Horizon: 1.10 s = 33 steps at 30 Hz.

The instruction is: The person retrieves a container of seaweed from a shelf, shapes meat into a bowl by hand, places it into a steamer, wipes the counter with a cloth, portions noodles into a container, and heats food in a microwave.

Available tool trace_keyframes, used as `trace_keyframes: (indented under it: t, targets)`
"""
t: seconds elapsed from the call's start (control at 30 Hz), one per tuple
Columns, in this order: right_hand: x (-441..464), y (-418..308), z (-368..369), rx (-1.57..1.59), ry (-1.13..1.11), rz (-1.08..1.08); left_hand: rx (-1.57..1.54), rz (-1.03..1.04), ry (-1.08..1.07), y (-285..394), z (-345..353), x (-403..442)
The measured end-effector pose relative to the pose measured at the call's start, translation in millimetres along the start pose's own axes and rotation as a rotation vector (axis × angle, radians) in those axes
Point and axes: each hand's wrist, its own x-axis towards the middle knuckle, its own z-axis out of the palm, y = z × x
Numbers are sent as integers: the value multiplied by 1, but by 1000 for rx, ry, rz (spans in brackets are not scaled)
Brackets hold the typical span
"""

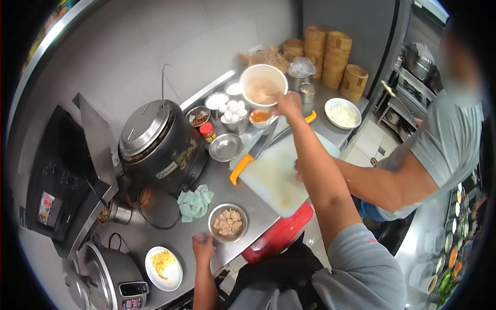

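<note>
My right hand (290, 105) grips the rim of a white tub (263, 77) with pale contents, held above the back of the counter. Below the tub are a bowl of orange-red food (260, 118) and a container of white eggs (233, 111). Beside a metal bowl of pale meat chunks (228, 222) is my left hand (203, 246), fingers curled; whether it holds anything is too small to tell. A white cutting board (274, 178) carries two knives with orange handles, one (242, 169) at its left edge.
A large black cooker (164, 147), a green cloth (195, 202) and a plate of yellow food (164, 268) stand on the left. Bamboo steamers (337, 59) are stacked at the back. A co-worker in a grey shirt (434, 150) stands on the right, one arm reaching toward the board.
</note>
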Motion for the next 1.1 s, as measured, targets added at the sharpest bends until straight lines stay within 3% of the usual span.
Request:
trace_keyframes:
  t: [0.07, 0.13, 0.17, 0.2, 0.23, 0.3, 0.37, 0.47, 0.57, 0.6, 0.63, 0.7, 0.77, 0.8, 0.83, 0.87, 0.9, 0.93, 0.97, 1.03, 1.1]
  targets:
    - [89, 65, -17, -217, 141, -62, -289, -181, -23, -4, 15, -6]
    - [140, 114, -46, -531, 157, -160, -396, -120, -118, -43, 28, 8]
    - [188, 159, -49, -440, 278, -162, -248, -23, -47, -22, 33, 0]
    - [164, 125, -58, -190, 218, -226, -106, 71, 40, 3, 37, -15]
    - [179, 132, -60, -249, 265, -308, -321, -92, 58, -2, 46, -13]
    - [225, 174, -57, -446, 324, -272, -343, -161, 85, 12, 54, -20]
    - [221, 154, -54, -306, 250, -10, -264, -63, 140, -27, 64, -15]
    - [264, 181, -35, -287, 293, -93, -171, 60, 200, -63, 67, -14]
    - [296, 193, -13, -340, 352, -72, -188, 52, 303, -30, 62, -43]
    - [317, 203, -10, -333, 210, 68, -175, 48, 269, 16, 56, -69]
    - [321, 199, -9, -331, 203, 65, -163, 43, 233, 39, 55, -82]
    - [318, 185, -15, -184, 3, 261, -106, 54, 271, 28, 55, -87]
    - [297, 167, -16, -95, 58, 235, -300, 45, 256, 67, 51, -114]
    - [284, 154, -21, -290, -88, 115, -237, 35, 212, 74, 44, -120]
    - [323, 219, -8, -439, -99, -113, -203, 3, 168, 88, 39, -126]
    - [271, 161, -28, -204, -136, 248, -134, -34, 179, 105, 37, -129]
    - [249, 159, -25, -352, -8, 157, -61, -68, 186, 112, 37, -133]
    - [229, 161, -40, -424, -222, -3, 40, -27, 202, 103, 35, -132]
    - [179, 137, -55, -289, -376, -74, 133, 30, 214, 90, 35, -122]
    - [79, 118, -93, 32, -489, -44, -426, 225, 61, 81, 47, -85]
    - [-13, 93, -138, 115, -652, 88, -81, 365, 4, 160, 65, -97]
